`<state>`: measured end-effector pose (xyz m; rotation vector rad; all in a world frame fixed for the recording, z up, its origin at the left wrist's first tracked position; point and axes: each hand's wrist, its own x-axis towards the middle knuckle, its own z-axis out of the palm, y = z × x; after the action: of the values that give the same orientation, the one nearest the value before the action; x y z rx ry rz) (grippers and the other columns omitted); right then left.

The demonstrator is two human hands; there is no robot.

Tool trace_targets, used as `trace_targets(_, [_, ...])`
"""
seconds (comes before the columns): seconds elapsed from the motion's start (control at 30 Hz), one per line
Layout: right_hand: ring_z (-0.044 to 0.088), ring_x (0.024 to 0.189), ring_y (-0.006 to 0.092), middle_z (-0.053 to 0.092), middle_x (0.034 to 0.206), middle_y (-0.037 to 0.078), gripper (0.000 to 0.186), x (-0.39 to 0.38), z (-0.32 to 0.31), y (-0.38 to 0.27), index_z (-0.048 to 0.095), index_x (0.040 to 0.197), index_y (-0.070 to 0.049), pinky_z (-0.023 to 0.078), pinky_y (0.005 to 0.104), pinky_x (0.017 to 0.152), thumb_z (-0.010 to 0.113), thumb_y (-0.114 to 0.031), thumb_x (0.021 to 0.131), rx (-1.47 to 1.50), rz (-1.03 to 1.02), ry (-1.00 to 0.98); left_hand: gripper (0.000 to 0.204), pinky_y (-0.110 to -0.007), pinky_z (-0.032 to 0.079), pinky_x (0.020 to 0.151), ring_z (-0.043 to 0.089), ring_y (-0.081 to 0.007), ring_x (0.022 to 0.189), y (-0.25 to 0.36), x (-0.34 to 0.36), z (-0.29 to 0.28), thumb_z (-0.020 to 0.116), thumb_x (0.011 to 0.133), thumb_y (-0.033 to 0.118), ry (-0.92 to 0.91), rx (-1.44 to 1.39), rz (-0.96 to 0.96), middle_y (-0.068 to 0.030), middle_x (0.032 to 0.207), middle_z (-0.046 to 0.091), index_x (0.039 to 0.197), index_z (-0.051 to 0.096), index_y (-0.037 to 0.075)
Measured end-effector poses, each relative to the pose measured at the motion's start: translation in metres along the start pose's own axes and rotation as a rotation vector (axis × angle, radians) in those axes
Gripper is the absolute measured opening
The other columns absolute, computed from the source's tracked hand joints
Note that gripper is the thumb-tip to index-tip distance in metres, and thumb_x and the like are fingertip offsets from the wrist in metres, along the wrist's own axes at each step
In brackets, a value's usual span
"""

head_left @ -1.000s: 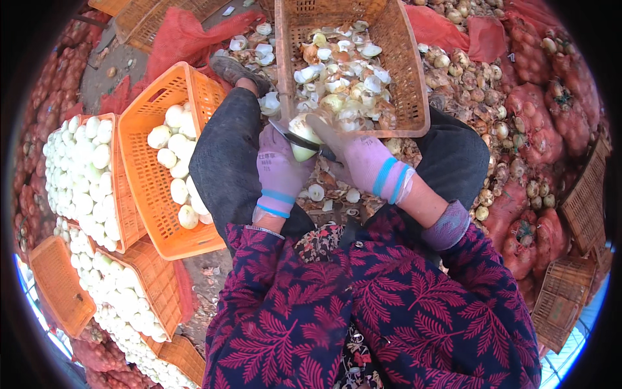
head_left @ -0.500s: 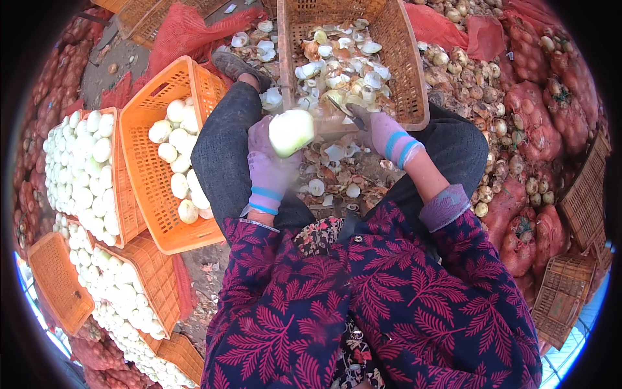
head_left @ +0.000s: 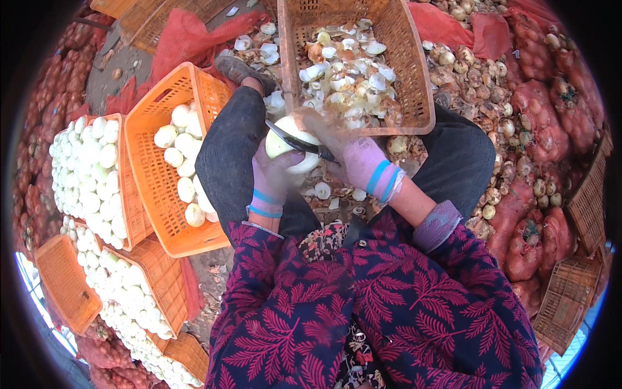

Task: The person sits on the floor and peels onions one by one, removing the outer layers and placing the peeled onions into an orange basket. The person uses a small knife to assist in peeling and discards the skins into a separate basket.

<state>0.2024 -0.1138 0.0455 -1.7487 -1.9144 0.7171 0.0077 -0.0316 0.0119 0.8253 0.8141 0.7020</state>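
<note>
A large pale onion (head_left: 278, 146) sits in my gloved left hand (head_left: 269, 174), whose fingers curl round its near side. My gloved right hand (head_left: 360, 162) grips a knife (head_left: 293, 139) by its dark handle. The blade lies across the top of the onion, pointing to the left. Brown blur covers part of the right fingers and the onion's far side. Just beyond the hands stands an orange crate (head_left: 429, 97) with onion skins and peel (head_left: 350, 78) in it.
At the left, an orange crate (head_left: 146, 188) holds several peeled onions (head_left: 186, 152). Farther left, more crates are heaped with peeled onions (head_left: 91, 175). Loose unpeeled onions (head_left: 479, 84) and red mesh sacks (head_left: 534, 117) fill the right side. Peel litters the ground between my legs.
The knife has come left from the peel crate's edge onto the onion, as my right hand moved left and nearer. My left hand has tilted the onion and shifted slightly.
</note>
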Motion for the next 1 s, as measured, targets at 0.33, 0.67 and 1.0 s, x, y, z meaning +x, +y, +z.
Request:
trace_targets(0.33, [0.072,0.084,0.0399,0.068,0.104,0.018,0.093,-0.008,-0.034,-0.006,0.026,0.164,-0.040,0.058,0.0502,0.071,0.074,-0.018,0.087,-0.301,0.041,-0.212,0.068,-0.038,0.056,0.098,0.071,-0.0281,0.108,0.021,-0.035,0.016,0.072,0.079,0.015,-0.160,-0.141,-0.139,-0.0177,0.119,0.070,0.140,0.053,-0.008])
trace_targets(0.67, [0.073,0.079,0.0353,0.072,0.093,0.020,0.083,-0.035,-0.020,0.024,0.034,0.162,-0.028,0.058,0.0447,0.070,0.070,-0.014,0.089,0.363,0.091,0.121,0.073,-0.045,0.054,0.106,0.067,-0.0358,0.119,-0.008,-0.041,0.020,0.070,0.079,0.019,-0.320,-0.405,-0.197,-0.0229,0.130,0.065,0.143,0.048,-0.010])
trace_targets(1.0, [0.072,0.094,0.0420,0.072,0.103,0.025,0.087,-0.099,-0.090,-0.004,0.025,0.164,-0.015,0.057,0.0516,0.083,0.069,-0.019,0.089,0.017,0.259,0.127,0.084,-0.048,0.049,0.111,0.059,-0.0369,0.128,-0.014,-0.063,0.058,0.071,0.080,0.031,-0.125,-0.305,-0.132,-0.0203,0.141,0.058,0.151,0.041,-0.003])
